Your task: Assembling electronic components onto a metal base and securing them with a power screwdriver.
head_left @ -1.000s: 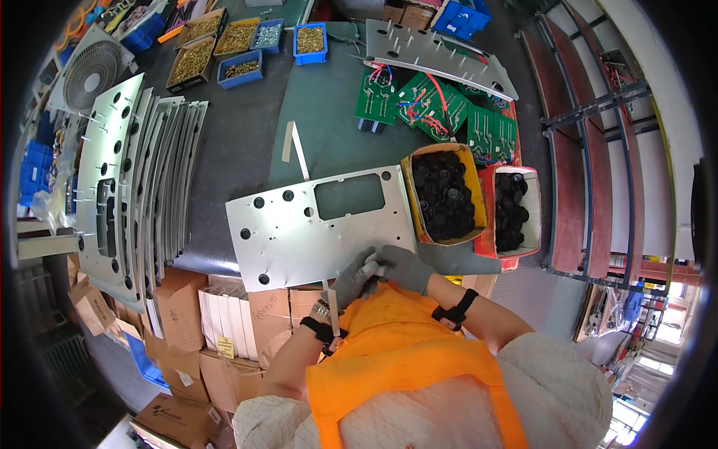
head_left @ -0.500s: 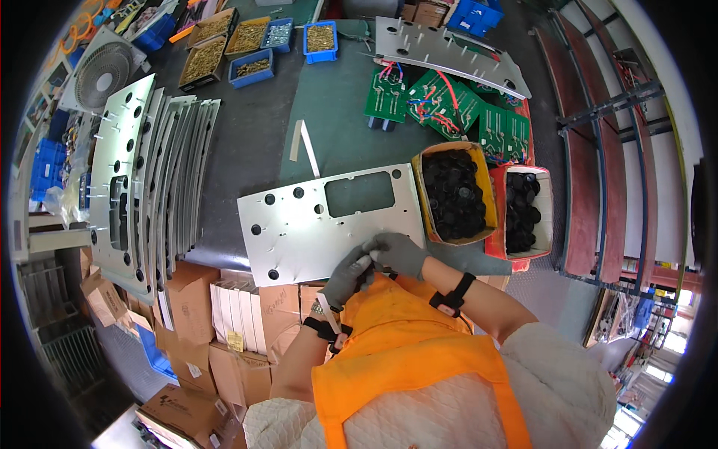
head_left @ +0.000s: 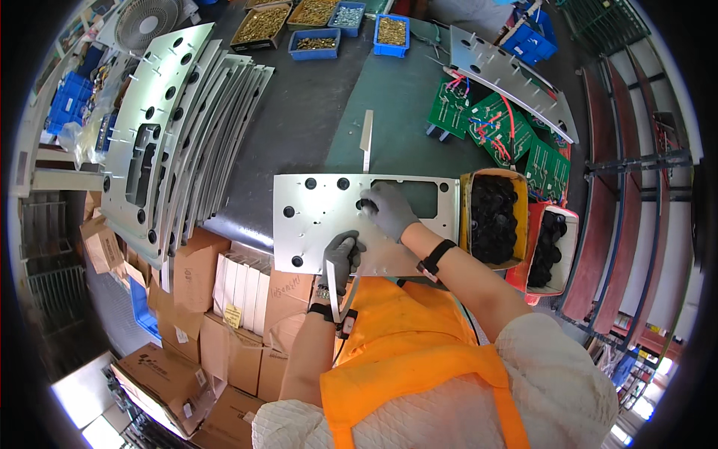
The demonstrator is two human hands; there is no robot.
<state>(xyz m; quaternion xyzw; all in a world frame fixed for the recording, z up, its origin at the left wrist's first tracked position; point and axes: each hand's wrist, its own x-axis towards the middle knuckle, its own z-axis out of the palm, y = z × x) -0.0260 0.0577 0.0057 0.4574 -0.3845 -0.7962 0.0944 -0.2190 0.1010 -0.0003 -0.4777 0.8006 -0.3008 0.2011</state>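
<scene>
A silver metal panel [head_left: 404, 251] with a rectangular cutout and several black round plugs in its holes lies before me. My right hand [head_left: 387, 210], in a grey glove, pinches a black plug [head_left: 366, 204] at the panel's surface, just left of the cutout. Whether the plug sits in a hole is hidden by my fingers. Over the panel's near edge my gloved left hand [head_left: 341, 253] is curled closed, its contents hidden. Right of the panel stands a yellow box [head_left: 466, 217] filled with black plugs [head_left: 493, 217].
Beside the yellow box is a red-and-white box [head_left: 571, 247] with more black plugs. Green circuit boards [head_left: 497, 131] with wires lie behind. Several similar panels [head_left: 168, 93] lean in a row on the left. Bins of small metal parts [head_left: 391, 31] stand at the back.
My hands have parted from their meeting place at the panel's near edge. The right moved forward onto the panel with a plug; the left stayed near the edge. The view shifted.
</scene>
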